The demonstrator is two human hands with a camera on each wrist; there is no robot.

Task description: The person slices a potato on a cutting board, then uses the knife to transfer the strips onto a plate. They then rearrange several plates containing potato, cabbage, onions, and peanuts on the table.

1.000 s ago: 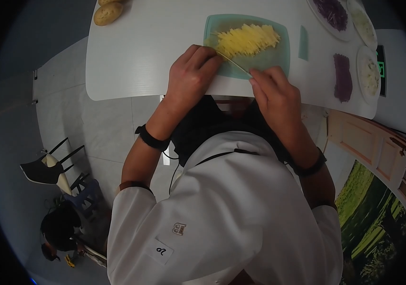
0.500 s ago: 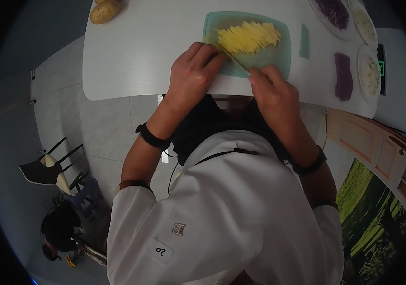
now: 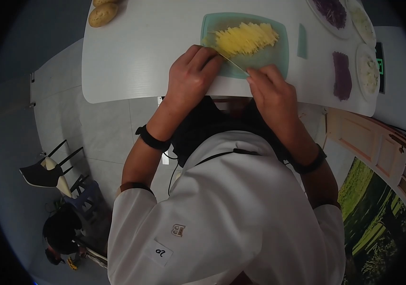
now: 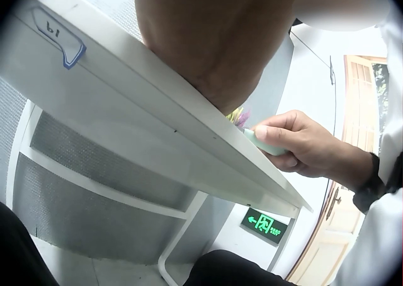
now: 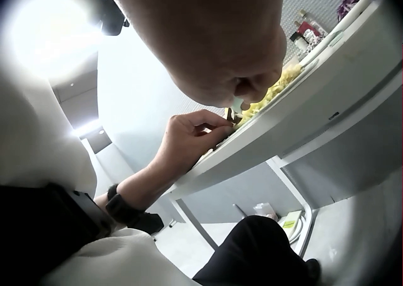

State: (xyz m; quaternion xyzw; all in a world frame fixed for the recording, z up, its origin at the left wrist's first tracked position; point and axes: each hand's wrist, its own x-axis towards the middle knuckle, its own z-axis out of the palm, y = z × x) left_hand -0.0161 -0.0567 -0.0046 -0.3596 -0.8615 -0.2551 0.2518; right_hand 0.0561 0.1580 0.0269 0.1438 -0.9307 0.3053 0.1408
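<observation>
My right hand grips a knife by its pale green handle; its narrow blade slants across the front left of the green cutting board. Beside the blade, my left hand has its fingers curled down at the board's left edge, holding a potato piece mostly hidden beneath them. In the right wrist view, the left fingertips sit close to the knife. A heap of yellow potato strips lies on the board behind both hands.
Whole potatoes lie at the table's far left corner. Right of the board are a green blade cover, a purple folded cloth, a plate of purple shreds and plates with pale food. The table's front edge runs near my body.
The knife blade showed more of its flat side half a second ago and now appears as a thin line. Both hands stay nearly in place; the potato heap looks the same.
</observation>
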